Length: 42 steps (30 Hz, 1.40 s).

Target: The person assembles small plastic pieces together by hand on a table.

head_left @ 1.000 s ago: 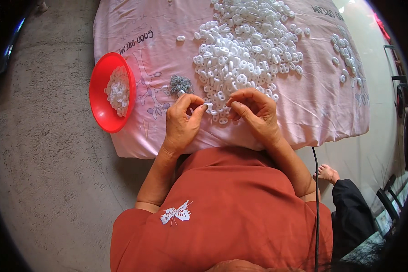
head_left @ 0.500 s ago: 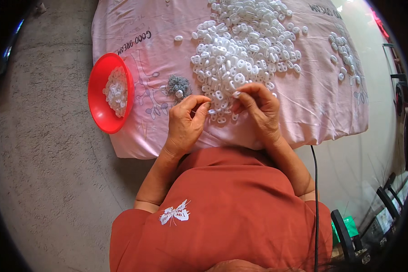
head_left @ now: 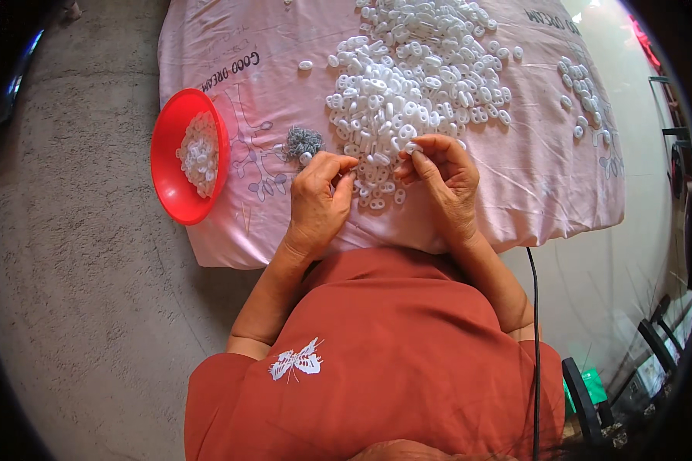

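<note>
My right hand pinches a small white oval plastic piece between thumb and forefinger, at the near edge of a big pile of such two-holed pieces. To its left, my left hand is closed in a pinch, thumb against forefinger. Whatever lies between those fingertips is too fine to make out. Just beyond the left hand rests a tangled bundle of grey cord, with one white piece at its near side.
A red bowl of smaller whitish pieces stands at the left edge of the pink printed cloth. A separate cluster of white pieces lies far right. A black cable hangs at my right side.
My right hand has lifted slightly away and to the right with the white piece. The left hand has barely shifted and keeps its pinch.
</note>
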Each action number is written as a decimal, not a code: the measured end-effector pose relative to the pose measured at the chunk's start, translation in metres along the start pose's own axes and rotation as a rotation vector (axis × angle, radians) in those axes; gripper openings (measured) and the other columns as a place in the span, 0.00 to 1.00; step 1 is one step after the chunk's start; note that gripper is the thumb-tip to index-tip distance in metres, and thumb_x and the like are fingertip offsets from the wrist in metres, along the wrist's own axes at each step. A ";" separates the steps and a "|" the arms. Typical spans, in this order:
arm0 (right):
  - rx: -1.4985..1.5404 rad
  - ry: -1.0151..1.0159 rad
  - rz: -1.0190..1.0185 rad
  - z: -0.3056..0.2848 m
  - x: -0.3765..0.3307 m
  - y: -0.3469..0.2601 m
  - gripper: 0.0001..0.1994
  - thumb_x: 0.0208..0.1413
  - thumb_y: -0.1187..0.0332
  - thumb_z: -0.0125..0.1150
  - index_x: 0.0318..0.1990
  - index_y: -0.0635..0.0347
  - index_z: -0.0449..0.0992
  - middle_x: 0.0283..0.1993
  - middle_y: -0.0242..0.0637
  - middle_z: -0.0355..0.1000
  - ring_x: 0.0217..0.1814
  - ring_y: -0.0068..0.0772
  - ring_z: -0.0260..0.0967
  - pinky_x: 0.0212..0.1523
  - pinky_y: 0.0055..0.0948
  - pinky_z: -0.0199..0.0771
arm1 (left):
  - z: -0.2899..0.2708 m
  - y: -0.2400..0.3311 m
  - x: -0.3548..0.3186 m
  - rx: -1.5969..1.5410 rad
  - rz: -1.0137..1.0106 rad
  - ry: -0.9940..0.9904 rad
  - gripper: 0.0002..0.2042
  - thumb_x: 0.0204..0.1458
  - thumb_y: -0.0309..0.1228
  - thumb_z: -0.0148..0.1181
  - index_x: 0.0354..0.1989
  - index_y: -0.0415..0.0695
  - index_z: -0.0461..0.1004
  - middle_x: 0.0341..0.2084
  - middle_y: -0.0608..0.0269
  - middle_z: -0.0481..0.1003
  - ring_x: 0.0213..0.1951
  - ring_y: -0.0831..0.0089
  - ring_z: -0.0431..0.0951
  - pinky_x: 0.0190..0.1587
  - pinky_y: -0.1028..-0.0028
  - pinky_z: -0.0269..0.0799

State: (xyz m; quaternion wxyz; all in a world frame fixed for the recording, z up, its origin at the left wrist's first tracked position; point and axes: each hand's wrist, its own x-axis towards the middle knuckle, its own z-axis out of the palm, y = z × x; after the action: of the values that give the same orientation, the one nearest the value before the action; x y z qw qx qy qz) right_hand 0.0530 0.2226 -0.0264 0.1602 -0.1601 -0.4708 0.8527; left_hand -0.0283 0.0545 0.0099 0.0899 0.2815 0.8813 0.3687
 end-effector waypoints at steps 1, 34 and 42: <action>0.000 -0.001 0.000 0.001 0.000 0.000 0.08 0.61 0.76 0.53 0.46 0.64 0.70 0.38 0.39 0.75 0.35 0.25 0.74 0.37 0.23 0.76 | 0.001 -0.002 0.000 -0.016 0.005 0.013 0.10 0.47 0.17 0.57 0.39 0.38 0.76 0.29 0.61 0.74 0.26 0.76 0.73 0.30 0.77 0.69; -0.233 -0.245 0.049 0.003 -0.004 0.000 0.10 0.58 0.79 0.56 0.47 0.66 0.73 0.35 0.33 0.75 0.34 0.20 0.74 0.35 0.18 0.74 | -0.001 0.004 -0.004 -0.673 -0.384 -0.088 0.04 0.56 0.22 0.56 0.38 0.37 0.73 0.29 0.68 0.75 0.30 0.83 0.74 0.34 0.83 0.70; -0.278 -0.299 0.025 0.003 -0.003 -0.001 0.09 0.57 0.79 0.57 0.45 0.67 0.75 0.35 0.33 0.75 0.33 0.18 0.73 0.33 0.18 0.74 | -0.001 0.009 -0.006 -0.753 -0.393 -0.068 0.08 0.57 0.21 0.54 0.43 0.35 0.74 0.33 0.65 0.77 0.32 0.82 0.76 0.35 0.82 0.74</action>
State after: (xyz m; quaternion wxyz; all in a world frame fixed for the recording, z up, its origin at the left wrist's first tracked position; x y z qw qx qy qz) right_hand 0.0546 0.2196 -0.0241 0.0544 -0.0583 -0.6003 0.7958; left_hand -0.0202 0.0554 0.0169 0.2840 0.0676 0.7186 0.6312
